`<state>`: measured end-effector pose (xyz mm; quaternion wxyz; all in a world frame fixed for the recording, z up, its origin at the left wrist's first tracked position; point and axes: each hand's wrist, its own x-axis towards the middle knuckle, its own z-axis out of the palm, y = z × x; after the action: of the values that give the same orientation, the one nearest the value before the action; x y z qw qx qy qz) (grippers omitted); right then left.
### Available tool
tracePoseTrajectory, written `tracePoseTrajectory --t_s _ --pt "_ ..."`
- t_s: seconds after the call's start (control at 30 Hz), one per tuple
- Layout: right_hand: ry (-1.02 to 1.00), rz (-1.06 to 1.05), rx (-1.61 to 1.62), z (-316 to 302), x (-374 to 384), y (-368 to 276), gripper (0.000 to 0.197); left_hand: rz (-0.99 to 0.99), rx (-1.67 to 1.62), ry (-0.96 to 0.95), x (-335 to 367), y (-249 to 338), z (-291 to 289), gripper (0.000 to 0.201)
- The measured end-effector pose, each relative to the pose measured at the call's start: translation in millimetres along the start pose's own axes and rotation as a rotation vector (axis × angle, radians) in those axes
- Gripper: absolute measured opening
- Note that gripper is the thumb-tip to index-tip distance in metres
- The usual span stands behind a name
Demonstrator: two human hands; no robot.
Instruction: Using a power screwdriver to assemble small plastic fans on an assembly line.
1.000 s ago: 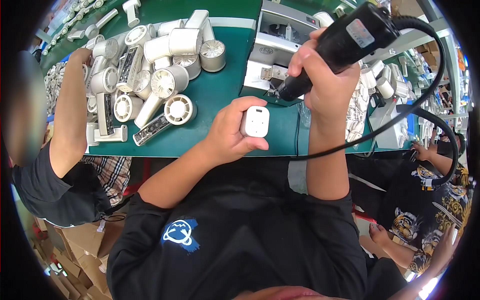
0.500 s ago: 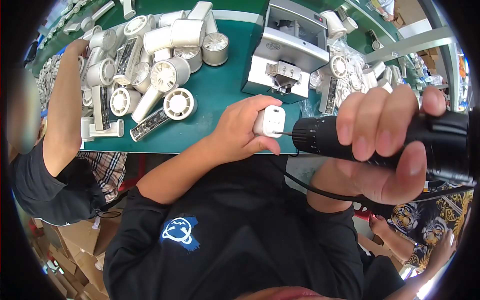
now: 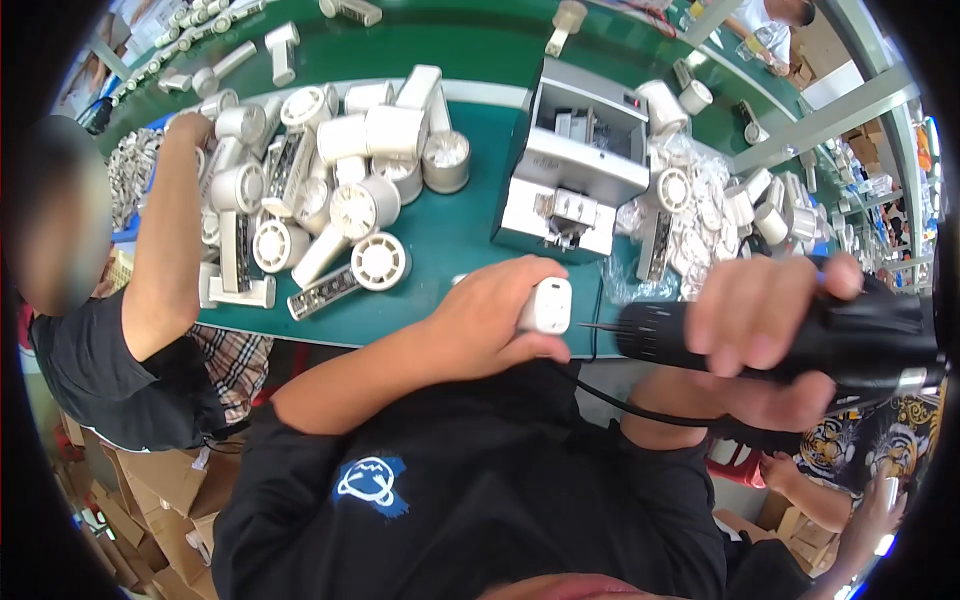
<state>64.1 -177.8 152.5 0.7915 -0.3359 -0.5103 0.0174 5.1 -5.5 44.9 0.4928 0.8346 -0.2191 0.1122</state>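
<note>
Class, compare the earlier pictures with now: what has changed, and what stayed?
The right hand moved the black screwdriver from the silver machine to the white piece, then drew the bit rightward, apparently just off it. Nothing was taken up or released; the left hand still holds the white piece.

The green counter (image 3: pixel 450 230) carries a heap of white, round-headed fans (image 3: pixel 365 207) at left, a silver-and-black machine (image 3: pixel 578 165) near the middle, and white parts (image 3: pixel 703 225) beside clear plastic (image 3: pixel 638 287) at right.

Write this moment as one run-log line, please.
left hand: holds white part | right hand: holds black screwdriver | bit: points toward white part
</note>
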Motion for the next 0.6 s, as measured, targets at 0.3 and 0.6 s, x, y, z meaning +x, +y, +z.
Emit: tracePoseTrajectory --t_s 0.3,0.6 --pt "0.444 0.192 -0.633 -48.2 4.0 -20.4 0.065 0.004 0.692 0.283 217.3 -29.9 -149.0 0.051" --pt "0.572 0.171 -0.708 -59.8 8.3 -22.9 0.067 -0.570 0.949 -0.006 327.8 -223.0 -125.8 0.049"
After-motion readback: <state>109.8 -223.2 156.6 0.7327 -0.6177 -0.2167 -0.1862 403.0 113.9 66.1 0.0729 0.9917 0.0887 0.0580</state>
